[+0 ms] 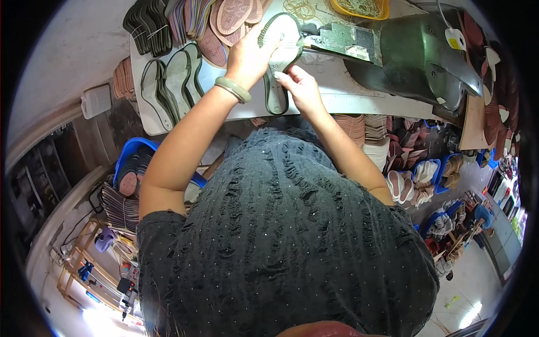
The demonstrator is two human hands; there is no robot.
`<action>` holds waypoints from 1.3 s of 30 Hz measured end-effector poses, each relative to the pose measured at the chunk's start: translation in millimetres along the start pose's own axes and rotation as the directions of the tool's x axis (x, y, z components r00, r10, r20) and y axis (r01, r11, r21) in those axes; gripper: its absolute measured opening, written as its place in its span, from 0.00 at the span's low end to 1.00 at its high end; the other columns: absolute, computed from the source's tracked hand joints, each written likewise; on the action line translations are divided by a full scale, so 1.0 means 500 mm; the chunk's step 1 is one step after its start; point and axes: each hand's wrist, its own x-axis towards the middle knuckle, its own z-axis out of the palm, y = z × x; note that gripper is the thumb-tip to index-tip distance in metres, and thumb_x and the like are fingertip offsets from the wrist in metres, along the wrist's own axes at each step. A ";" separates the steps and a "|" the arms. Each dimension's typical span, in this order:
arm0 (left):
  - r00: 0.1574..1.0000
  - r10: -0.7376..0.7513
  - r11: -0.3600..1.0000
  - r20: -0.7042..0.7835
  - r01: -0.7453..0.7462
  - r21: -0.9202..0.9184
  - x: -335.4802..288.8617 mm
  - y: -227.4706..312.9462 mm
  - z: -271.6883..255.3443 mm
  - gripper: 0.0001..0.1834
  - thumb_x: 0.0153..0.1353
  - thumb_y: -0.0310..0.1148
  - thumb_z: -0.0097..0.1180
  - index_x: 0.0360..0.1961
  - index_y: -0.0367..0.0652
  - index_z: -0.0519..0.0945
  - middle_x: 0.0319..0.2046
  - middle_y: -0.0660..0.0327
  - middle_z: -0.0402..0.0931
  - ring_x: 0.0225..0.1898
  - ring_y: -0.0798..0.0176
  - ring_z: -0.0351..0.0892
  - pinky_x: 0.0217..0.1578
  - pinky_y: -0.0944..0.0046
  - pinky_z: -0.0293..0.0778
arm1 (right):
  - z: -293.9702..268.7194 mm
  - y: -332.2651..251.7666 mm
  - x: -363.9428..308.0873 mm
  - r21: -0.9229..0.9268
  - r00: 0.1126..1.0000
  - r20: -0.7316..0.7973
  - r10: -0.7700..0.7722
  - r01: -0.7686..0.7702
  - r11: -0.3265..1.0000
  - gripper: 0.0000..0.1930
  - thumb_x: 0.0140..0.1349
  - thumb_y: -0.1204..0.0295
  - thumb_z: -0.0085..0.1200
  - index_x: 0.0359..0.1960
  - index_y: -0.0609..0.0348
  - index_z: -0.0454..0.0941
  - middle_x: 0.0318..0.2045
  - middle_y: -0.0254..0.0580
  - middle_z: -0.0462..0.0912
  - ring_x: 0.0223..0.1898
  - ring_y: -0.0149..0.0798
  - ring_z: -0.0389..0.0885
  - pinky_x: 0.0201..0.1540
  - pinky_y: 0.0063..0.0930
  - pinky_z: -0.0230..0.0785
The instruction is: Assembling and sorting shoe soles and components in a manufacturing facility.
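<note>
A pale shoe insole with a dark rim (279,56) lies on the white worktable (348,101), its toe end under the head of a dark sewing machine (415,56). My left hand (251,56), with a green bangle on the wrist, presses on the insole's left side. My right hand (300,87) pinches the insole's lower right edge. Both hands are in contact with the same insole.
More dark-rimmed insoles (174,78) lie in a row left of my hands, with pink soles (230,17) stacked behind. A yellow tray of rubber bands (362,8) stands at the back. Blue bins of soles (132,168) sit below on both sides.
</note>
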 end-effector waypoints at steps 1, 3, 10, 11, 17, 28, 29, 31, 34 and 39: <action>1.000 -0.026 1.000 -0.015 0.026 0.017 0.001 0.006 0.001 0.26 0.56 0.44 0.58 0.51 0.40 0.74 0.42 0.50 0.79 0.44 0.54 0.79 0.46 0.60 0.72 | -0.012 0.008 0.004 -0.046 0.999 0.026 0.020 -0.018 0.999 0.08 0.60 0.73 0.55 0.37 0.65 0.75 0.28 0.29 0.76 0.31 0.21 0.70 0.35 0.16 0.65; 0.997 -0.008 1.000 -0.072 0.007 -0.011 0.001 -0.005 -0.002 0.26 0.56 0.44 0.58 0.51 0.39 0.74 0.41 0.49 0.79 0.44 0.53 0.79 0.45 0.60 0.72 | -0.018 -0.004 0.009 -0.056 0.996 0.081 0.026 -0.021 0.998 0.07 0.60 0.74 0.55 0.38 0.64 0.75 0.30 0.29 0.76 0.32 0.20 0.71 0.36 0.15 0.65; 0.979 -0.026 0.993 -0.200 0.002 -0.117 -0.042 -0.079 -0.010 0.23 0.57 0.39 0.58 0.50 0.36 0.73 0.39 0.50 0.79 0.41 0.59 0.79 0.43 0.63 0.73 | 0.011 0.010 0.013 -0.091 0.976 0.194 0.098 -0.082 0.993 0.13 0.57 0.75 0.57 0.43 0.66 0.75 0.35 0.35 0.80 0.36 0.25 0.76 0.42 0.20 0.69; 0.982 -0.021 0.970 -0.189 -0.026 -0.241 -0.054 -0.106 -0.020 0.23 0.58 0.39 0.58 0.50 0.36 0.72 0.38 0.52 0.80 0.38 0.62 0.79 0.41 0.64 0.73 | 0.023 0.025 0.021 -0.176 0.962 0.243 0.120 -0.078 0.981 0.13 0.57 0.75 0.57 0.44 0.65 0.76 0.36 0.36 0.81 0.37 0.27 0.76 0.43 0.21 0.69; 0.719 -0.104 0.984 -0.687 0.174 0.033 -0.204 -0.389 -0.281 0.27 0.58 0.35 0.59 0.55 0.34 0.65 0.37 0.58 0.74 0.38 0.64 0.74 0.42 0.64 0.71 | 0.277 0.089 0.079 -0.239 0.905 0.358 0.229 -0.148 0.960 0.11 0.56 0.73 0.58 0.39 0.66 0.77 0.33 0.37 0.81 0.35 0.29 0.76 0.41 0.24 0.69; 0.864 -0.499 0.528 0.072 0.369 -0.765 -0.197 -0.531 -0.337 0.28 0.53 0.40 0.63 0.51 0.34 0.72 0.46 0.57 0.76 0.46 0.65 0.75 0.51 0.65 0.67 | 0.407 0.221 0.149 -0.095 0.947 0.224 0.228 -0.212 0.973 0.29 0.51 0.73 0.63 0.52 0.68 0.63 0.46 0.46 0.75 0.47 0.36 0.74 0.52 0.29 0.65; 0.873 -0.484 0.540 0.064 0.355 -0.763 -0.196 -0.530 -0.335 0.29 0.53 0.40 0.64 0.51 0.33 0.72 0.46 0.57 0.76 0.45 0.64 0.76 0.50 0.65 0.68 | 0.418 0.225 0.148 -0.020 0.958 0.224 0.180 -0.180 0.983 0.27 0.52 0.75 0.61 0.52 0.68 0.63 0.47 0.46 0.75 0.48 0.37 0.74 0.53 0.29 0.65; 0.880 -0.472 0.550 0.048 0.337 -0.765 -0.198 -0.526 -0.333 0.30 0.52 0.41 0.64 0.51 0.32 0.72 0.46 0.57 0.76 0.44 0.63 0.77 0.48 0.64 0.70 | 0.420 0.225 0.142 0.023 0.964 0.237 0.122 -0.131 0.991 0.25 0.54 0.81 0.56 0.54 0.67 0.62 0.47 0.44 0.75 0.48 0.38 0.74 0.54 0.29 0.65; 0.866 -0.498 0.598 -0.040 0.309 -0.740 -0.229 -0.537 -0.315 0.33 0.48 0.42 0.66 0.51 0.31 0.71 0.45 0.55 0.77 0.43 0.62 0.78 0.46 0.63 0.72 | 0.342 0.227 0.115 -0.025 0.936 0.259 0.238 -0.239 0.971 0.26 0.54 0.80 0.56 0.55 0.66 0.62 0.48 0.43 0.75 0.48 0.37 0.74 0.54 0.30 0.65; 0.844 -0.488 0.871 -0.223 0.489 -0.057 -0.241 -0.452 -0.310 0.40 0.49 0.52 0.62 0.51 0.26 0.70 0.48 0.43 0.74 0.50 0.50 0.74 0.51 0.60 0.68 | 0.263 0.147 0.078 0.097 0.806 0.447 0.387 -0.474 0.875 0.25 0.54 0.75 0.56 0.55 0.64 0.64 0.47 0.43 0.76 0.47 0.37 0.76 0.54 0.32 0.68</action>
